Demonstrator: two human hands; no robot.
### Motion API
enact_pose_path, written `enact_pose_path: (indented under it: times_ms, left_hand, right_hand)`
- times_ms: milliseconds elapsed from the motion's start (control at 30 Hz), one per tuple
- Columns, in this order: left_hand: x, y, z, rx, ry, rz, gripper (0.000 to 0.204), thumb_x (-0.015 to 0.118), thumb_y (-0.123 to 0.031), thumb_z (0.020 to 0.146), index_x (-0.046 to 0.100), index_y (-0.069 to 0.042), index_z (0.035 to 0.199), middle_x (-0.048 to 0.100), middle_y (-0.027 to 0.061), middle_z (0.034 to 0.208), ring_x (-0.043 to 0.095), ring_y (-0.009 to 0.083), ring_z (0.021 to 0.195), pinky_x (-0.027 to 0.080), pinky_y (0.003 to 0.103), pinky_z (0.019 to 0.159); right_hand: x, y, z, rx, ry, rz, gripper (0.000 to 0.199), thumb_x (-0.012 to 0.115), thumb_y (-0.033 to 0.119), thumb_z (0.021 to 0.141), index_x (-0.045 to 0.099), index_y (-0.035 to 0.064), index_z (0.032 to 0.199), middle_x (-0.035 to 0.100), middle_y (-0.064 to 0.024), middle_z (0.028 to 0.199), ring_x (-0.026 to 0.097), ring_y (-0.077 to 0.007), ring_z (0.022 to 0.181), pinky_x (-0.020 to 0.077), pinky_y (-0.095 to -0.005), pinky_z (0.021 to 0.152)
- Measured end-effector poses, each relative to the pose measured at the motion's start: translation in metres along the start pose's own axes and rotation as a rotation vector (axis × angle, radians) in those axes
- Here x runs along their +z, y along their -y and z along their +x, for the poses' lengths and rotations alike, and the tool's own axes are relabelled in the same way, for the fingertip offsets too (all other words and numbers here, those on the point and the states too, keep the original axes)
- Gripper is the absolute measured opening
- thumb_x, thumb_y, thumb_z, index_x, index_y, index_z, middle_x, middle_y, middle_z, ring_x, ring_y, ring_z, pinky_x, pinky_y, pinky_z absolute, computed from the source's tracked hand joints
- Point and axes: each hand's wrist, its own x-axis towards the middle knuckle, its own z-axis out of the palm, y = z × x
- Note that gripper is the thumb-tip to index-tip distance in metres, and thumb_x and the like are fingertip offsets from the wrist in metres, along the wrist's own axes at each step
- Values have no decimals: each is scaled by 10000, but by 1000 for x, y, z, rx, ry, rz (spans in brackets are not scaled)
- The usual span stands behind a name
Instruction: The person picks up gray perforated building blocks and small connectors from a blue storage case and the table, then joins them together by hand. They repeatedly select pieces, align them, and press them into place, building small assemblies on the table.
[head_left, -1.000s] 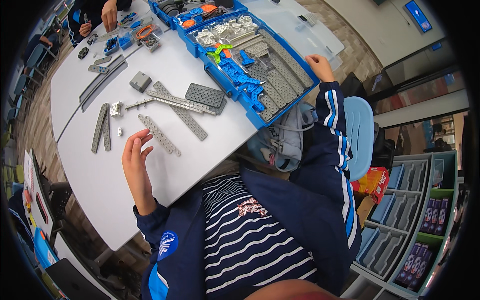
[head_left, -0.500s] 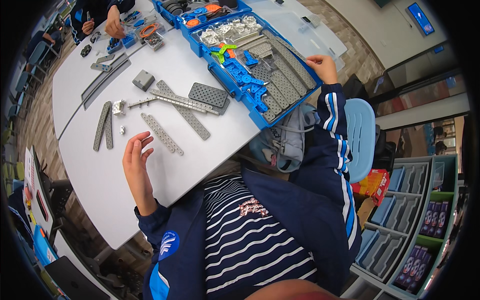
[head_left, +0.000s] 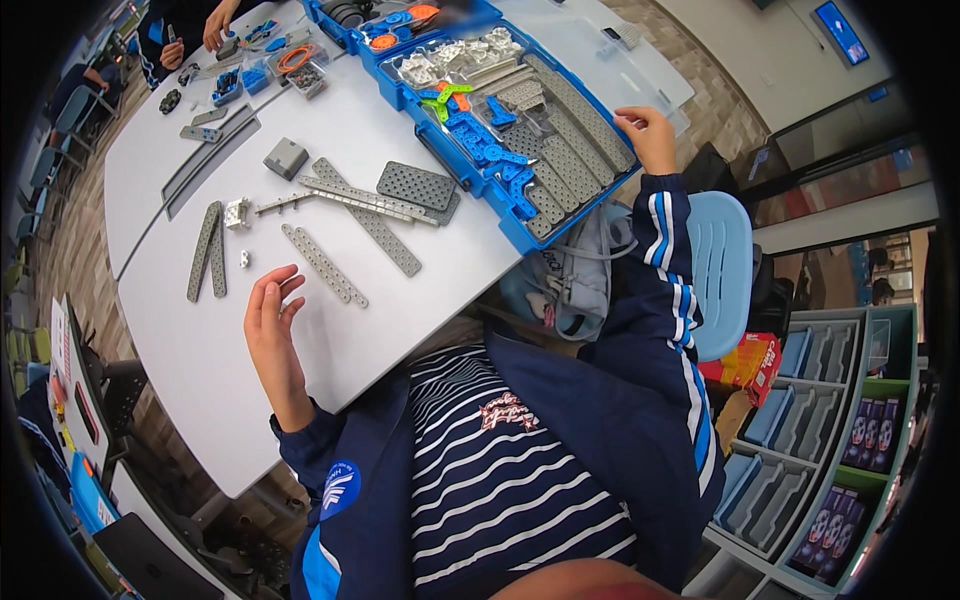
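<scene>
My left hand [head_left: 272, 335] hovers over the near part of the white table [head_left: 200, 400], fingers loosely bent and apart, holding nothing. Just beyond its fingertips lie two light grey perforated strips [head_left: 325, 265], side by side. At the right rim of the blue case [head_left: 515, 235] is my right hand [head_left: 652, 140], its fingers lightly curled and no part visible in them. Long grey perforated beams [head_left: 580, 125] fill the case's right side beside that hand. Blue plastic parts [head_left: 485, 150] and bagged pale connectors [head_left: 465, 58] share the case.
Mid-table are a grey block [head_left: 286, 159], stacked perforated plates [head_left: 415, 186], crossed beams [head_left: 368, 215] and a joined pair of strips [head_left: 207, 250]. Across the table, another person's hand [head_left: 218, 25] is near small parts boxes [head_left: 228, 85]. A blue chair [head_left: 720, 275] stands at right.
The thin grey beam at my right fingertips has left them, and the beams now lie in the case. My left hand has hardly moved. The other person's hand has drawn back.
</scene>
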Motion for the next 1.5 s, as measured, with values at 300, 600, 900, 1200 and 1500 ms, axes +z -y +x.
enact_pose_path:
  times_ms: [300,600,900,1200,1500]
  left_hand:
    - [0,3,0,3,22,21,338,464,-271,1059,645,-22,1199,659,87,1227,617,183,1145,448,329,943]
    - [0,2,-2,-12,11,9,319,494,-277,1046,662,-23,1142,679,91,1172,634,190,1102,463,315,912]
    - [-3,3,-3,-30,42,11,325,489,-278,1048,641,-27,1187,667,89,1200,628,189,1114,447,329,936]
    - [-4,2,-3,-38,31,-26,304,514,-274,1041,656,-25,1144,686,90,1146,645,188,1075,462,318,918]
    - [-6,5,-4,-23,41,-26,296,532,-275,1033,656,-29,1143,687,90,1139,648,186,1068,460,315,918]
  right_hand:
    - [-7,-15,-20,83,62,9,261,794,79,763,765,54,1020,651,-15,806,585,-110,714,496,-263,677]
    - [-3,-18,-15,-68,23,-18,282,830,94,700,729,79,963,593,-42,808,568,-181,701,486,-323,665]
    - [-1,-49,-13,168,117,102,384,902,220,684,761,104,1021,631,-30,848,575,-143,746,498,-294,702]
    - [4,-53,15,322,295,402,293,857,210,786,763,40,1005,714,-35,853,623,-97,780,473,-248,726]
    - [14,-57,23,288,336,271,329,877,230,748,767,60,1007,616,24,767,577,-83,748,466,-251,684]
